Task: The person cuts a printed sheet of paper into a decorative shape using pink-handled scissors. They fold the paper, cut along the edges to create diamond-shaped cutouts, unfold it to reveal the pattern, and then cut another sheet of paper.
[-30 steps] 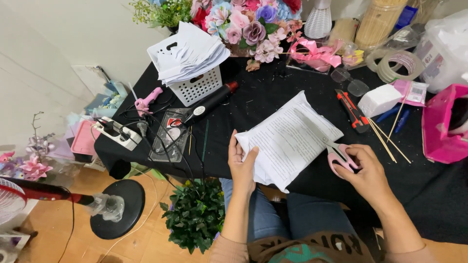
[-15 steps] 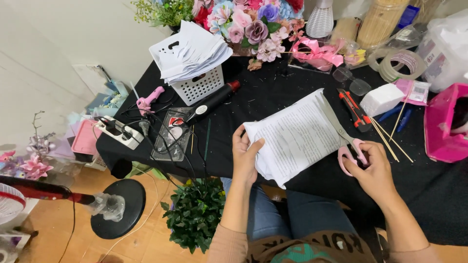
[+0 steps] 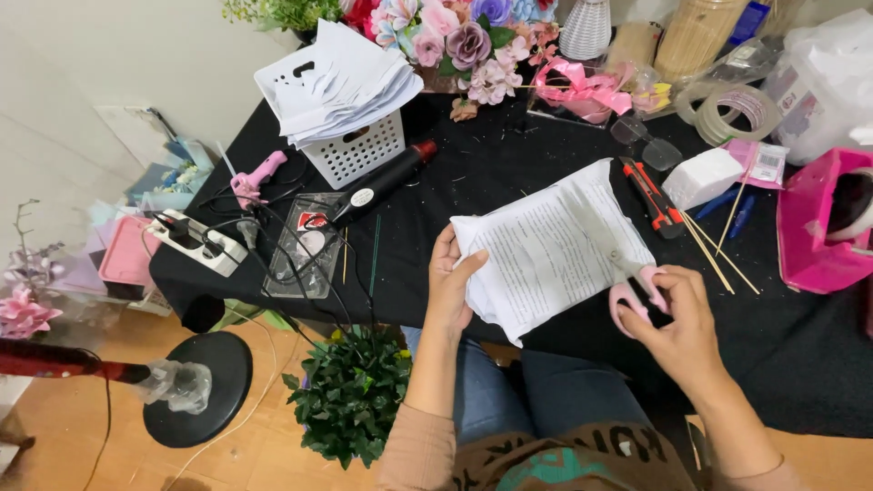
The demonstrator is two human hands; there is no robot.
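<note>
My left hand grips the left edge of a stack of printed white paper sheets held over a black table. Pink-handled scissors are in my right hand, fingers through the loops, and their blades reach up across the right part of the sheets. The paper tilts up to the right and bends slightly along its lower edge.
A white basket heaped with cut paper stands at back left, beside artificial flowers. A black heat tool, pink glue gun, power strip, orange utility knife, wooden sticks, tape rolls and a pink box surround the paper.
The paper has turned so its top now points up and right, and my right hand has brought the scissors in from the side until the blades lie over the sheets.
</note>
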